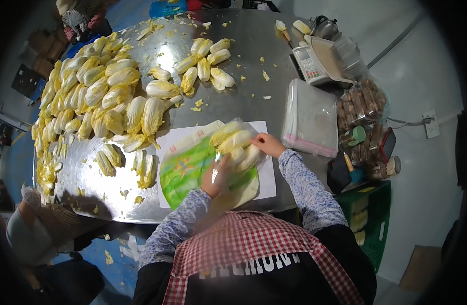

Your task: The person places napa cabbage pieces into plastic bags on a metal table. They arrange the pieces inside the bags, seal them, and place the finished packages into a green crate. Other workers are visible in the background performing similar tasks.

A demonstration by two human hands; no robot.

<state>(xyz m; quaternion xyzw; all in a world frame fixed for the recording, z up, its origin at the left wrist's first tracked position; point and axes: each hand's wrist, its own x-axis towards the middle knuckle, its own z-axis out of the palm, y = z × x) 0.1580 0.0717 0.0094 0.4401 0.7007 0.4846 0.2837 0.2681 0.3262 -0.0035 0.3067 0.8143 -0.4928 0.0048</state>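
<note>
Several small napa cabbages [239,143] lie inside a clear plastic bag [252,162] in front of me. The bag rests on a green and cream printed plastic sheet or bag [184,167], which lies over a white board [269,179]. My left hand [217,176], partly blurred, grips the near left side of the clear bag; some of its fingertips are hard to make out. At the bag's right edge, my right hand [269,145] pinches the film between thumb and fingers.
A large heap of napa cabbages [100,87] covers the left of the metal table [248,103]. Stacked plastic bags [309,116], a scale [309,65] and packed brown goods [361,103] stand to the right. Below is a green crate [382,225]. Other people [79,23] sit nearby.
</note>
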